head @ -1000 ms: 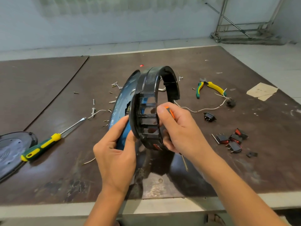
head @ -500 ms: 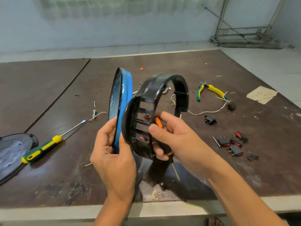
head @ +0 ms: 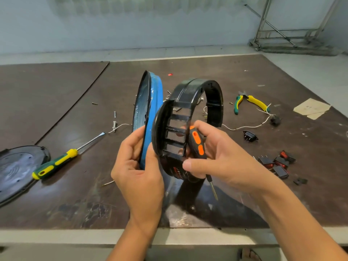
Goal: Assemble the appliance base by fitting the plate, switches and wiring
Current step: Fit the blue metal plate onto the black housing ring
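Nearest me, left grip (head: 139,172) is clamped on the plate (head: 153,110), thumb and fingers pinching its lower blue rim. The plate is held on edge above the worktop (head: 75,204). Right grip (head: 222,159) is closed on the base ring (head: 190,91), w/ an orange screwdriver (head: 196,146) tucked in the same fist, tip down. Plate and ring are side by side, not mated; can't tell if they touch low down. To do it well, imo: square plate to ring's open face, seat rim evenly all round, no forcing. Further right, switches (head: 276,162) and wire (head: 244,126) lie unfitted, pliers (head: 250,101) beyond.
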`<state>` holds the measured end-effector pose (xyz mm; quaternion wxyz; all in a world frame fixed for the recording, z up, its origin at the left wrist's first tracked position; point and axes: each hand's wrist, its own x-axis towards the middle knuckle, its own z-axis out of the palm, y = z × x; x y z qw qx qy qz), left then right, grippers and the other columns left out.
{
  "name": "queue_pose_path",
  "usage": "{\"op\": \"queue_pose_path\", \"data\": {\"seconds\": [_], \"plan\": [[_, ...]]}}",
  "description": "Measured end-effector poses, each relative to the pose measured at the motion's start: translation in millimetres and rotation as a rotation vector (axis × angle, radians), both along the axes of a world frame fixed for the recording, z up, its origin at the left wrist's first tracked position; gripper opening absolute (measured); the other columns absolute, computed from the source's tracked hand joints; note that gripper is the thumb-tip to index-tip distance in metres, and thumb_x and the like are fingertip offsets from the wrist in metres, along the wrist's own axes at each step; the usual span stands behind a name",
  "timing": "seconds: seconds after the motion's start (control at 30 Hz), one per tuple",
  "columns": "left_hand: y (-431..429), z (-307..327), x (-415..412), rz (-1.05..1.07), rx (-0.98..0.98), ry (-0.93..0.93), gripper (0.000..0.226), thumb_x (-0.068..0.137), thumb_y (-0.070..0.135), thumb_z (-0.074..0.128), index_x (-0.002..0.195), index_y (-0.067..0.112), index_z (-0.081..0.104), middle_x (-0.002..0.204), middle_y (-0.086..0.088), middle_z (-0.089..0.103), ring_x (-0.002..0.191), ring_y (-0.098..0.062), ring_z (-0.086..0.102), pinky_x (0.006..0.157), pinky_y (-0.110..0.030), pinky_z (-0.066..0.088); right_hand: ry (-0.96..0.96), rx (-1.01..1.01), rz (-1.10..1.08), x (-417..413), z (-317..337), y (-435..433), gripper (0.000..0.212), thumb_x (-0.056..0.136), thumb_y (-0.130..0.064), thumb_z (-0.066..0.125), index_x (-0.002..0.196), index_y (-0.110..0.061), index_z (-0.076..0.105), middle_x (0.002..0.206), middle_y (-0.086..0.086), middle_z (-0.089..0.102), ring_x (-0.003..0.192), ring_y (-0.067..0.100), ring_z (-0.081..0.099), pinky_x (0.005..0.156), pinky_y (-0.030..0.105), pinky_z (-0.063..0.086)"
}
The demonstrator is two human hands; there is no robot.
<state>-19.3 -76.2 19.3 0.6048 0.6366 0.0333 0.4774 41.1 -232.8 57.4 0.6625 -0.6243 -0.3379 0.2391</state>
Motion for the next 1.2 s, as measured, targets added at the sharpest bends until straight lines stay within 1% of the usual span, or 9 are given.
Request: {"op": "queue_pose_path", "data": {"seconds": [0.1,0.23,0.37,0.53,0.63,0.83,0.93,1.07,1.2], "plan": [[1.8,-0.3,-1.2,-0.011,0.005,0.017,0.030,0.094,-0.001,0.063,0.124,0.005,0.063,0.115,0.001,0.073,0.109,-0.018,0.069,0.091,-0.030,0.057,0.028,0.083,-0.115,0.0,-0.2,4.1,0.026,0.090,0.008,0.065,0.106,-0.010,0.053,0.075,0.002,0.049,0.063,0.014,0.044,0.051,0.030,0.033],[-2.1,-0.2,-2.4,-0.031,0.018,0.033,0.033,0.093,-0.001,0.065,0.123,0.012,0.063,0.115,0.008,0.072,0.110,-0.013,0.069,0.091,-0.026,0.056,-0.018,0.073,-0.235,5.0,-2.0,5.6,0.017,0.096,-0.002,0.061,0.103,-0.003,0.046,0.068,0.019,0.033,0.052,0.023,0.032,0.044,0.034,0.018],[-2.7,1.6,-1.5,-0.073,-0.031,0.029,0.034,0.092,0.001,0.067,0.122,0.016,0.063,0.115,0.007,0.073,0.109,-0.013,0.069,0.091,-0.024,0.056,-0.081,0.006,-0.284,3.5,-7.2,12.3,0.017,0.098,-0.011,0.061,0.108,-0.003,0.050,0.062,0.011,0.046,0.046,0.023,0.041,0.038,0.021,0.032],[-3.4,3.8,-1.0,-0.116,-0.073,0.032,0.036,0.092,0.001,0.066,0.120,0.023,0.063,0.114,0.008,0.074,0.108,-0.013,0.070,0.089,-0.024,0.056,-0.131,-0.058,-0.317,1.1,-18.6,19.8,0.018,0.097,-0.014,0.062,0.103,0.002,0.056,0.057,0.009,0.058,0.047,0.018,0.054,0.049,0.025,0.045],[-4.6,5.0,-1.5,-0.147,-0.090,0.017,0.036,0.092,0.001,0.065,0.121,0.023,0.062,0.115,0.010,0.073,0.109,-0.012,0.070,0.088,-0.022,0.056,-0.150,0.004,-0.345,1.2,-14.6,20.1,0.024,0.095,-0.016,0.061,0.111,0.001,0.058,0.084,0.020,0.070,0.076,0.032,0.069,0.072,0.034,0.059],[-1.2,5.9,-2.1,-0.159,-0.110,-0.007,0.035,0.093,0.003,0.065,0.122,0.022,0.062,0.117,0.009,0.073,0.111,-0.013,0.069,0.091,-0.023,0.055,-0.005,0.168,-0.383,12.9,-11.2,11.0,0.016,0.098,-0.005,0.056,0.114,-0.006,0.058,0.079,0.001,0.066,0.070,0.009,0.061,0.069,0.021,0.053],[-0.4,5.6,-1.6,-0.159,-0.133,-0.014,0.035,0.093,0.004,0.066,0.122,0.022,0.062,0.118,0.007,0.073,0.113,-0.015,0.068,0.092,-0.025,0.055,-0.044,0.174,-0.448,19.1,-7.6,4.2,0.019,0.096,-0.007,0.061,0.113,-0.012,0.063,0.102,0.008,0.074,0.094,0.021,0.072,0.080,0.032,0.058],[1.5,5.5,-1.9,-0.155,-0.138,-0.011,0.035,0.093,0.006,0.067,0.123,0.022,0.063,0.120,0.002,0.072,0.114,-0.017,0.068,0.093,-0.027,0.055,-0.082,0.312,-0.452,29.9,3.6,-9.6,0.023,0.093,-0.006,0.061,0.106,-0.023,0.067,0.104,0.010,0.070,0.099,0.028,0.069,0.083,0.041,0.057],[6.1,6.9,-1.7,-0.151,-0.116,-0.006,0.035,0.093,0.008,0.067,0.124,0.023,0.062,0.121,0.003,0.072,0.115,-0.017,0.067,0.094,-0.027,0.055,0.008,0.494,-0.362,35.7,17.2,-24.8,0.031,0.088,-0.007,0.062,0.118,-0.015,0.056,0.108,0.007,0.068,0.099,0.026,0.068,0.090,0.048,0.055]]}}
